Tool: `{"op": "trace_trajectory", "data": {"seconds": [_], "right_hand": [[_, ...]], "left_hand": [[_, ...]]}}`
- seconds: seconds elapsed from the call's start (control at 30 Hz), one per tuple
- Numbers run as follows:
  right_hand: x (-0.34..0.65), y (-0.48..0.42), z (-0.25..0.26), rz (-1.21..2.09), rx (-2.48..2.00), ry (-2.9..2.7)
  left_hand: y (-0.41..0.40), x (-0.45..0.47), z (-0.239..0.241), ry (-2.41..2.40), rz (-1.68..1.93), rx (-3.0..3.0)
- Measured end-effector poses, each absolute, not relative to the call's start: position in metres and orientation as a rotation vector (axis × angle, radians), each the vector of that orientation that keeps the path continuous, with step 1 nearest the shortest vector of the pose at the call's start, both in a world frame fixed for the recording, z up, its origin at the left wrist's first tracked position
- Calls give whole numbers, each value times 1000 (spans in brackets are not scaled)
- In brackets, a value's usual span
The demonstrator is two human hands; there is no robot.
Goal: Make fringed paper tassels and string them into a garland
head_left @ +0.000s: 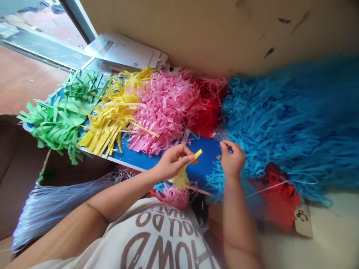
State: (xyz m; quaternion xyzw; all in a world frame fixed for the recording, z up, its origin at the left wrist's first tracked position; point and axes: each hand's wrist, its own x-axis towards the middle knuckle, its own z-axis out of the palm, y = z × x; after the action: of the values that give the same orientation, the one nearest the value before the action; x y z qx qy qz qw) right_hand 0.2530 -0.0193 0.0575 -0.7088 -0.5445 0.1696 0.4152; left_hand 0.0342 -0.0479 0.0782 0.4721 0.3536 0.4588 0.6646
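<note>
My left hand [171, 161] is closed in a pinch on a yellow paper strip [196, 154], whose tail hangs down towards a small bundle of yellow and pink fringe [178, 190] at my lap. My right hand [232, 160] is just to the right, fingers curled together at the edge of the blue fringe pile [283, 119]; what it pinches is too small to make out. Both hands hover over a blue board [207, 153].
On the board lie piles of cut paper fringe: green [58, 116], yellow [112, 112], pink [164, 108], red [206, 108]. A red fringe piece [277, 194] lies at the right. A bundle of pale threads [56, 201] hangs at the left. Stacked papers [126, 52] sit by the wall.
</note>
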Motion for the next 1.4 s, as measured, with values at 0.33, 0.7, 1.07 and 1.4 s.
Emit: {"op": "trace_trajectory", "data": {"seconds": [0.33, 0.7, 1.07, 1.4], "right_hand": [[300, 10, 37, 244, -2357, -1941], [198, -92, 76, 989, -1207, -1084], [196, -100, 77, 848, -1278, -1224], [193, -106, 75, 824, -1269, -1289]], "left_hand": [[-52, 29, 81, 723, 886, 853], [-65, 22, 91, 963, 1281, 1884], [-68, 8, 99, 907, 1124, 2085], [-74, 17, 91, 991, 1142, 2004]]}}
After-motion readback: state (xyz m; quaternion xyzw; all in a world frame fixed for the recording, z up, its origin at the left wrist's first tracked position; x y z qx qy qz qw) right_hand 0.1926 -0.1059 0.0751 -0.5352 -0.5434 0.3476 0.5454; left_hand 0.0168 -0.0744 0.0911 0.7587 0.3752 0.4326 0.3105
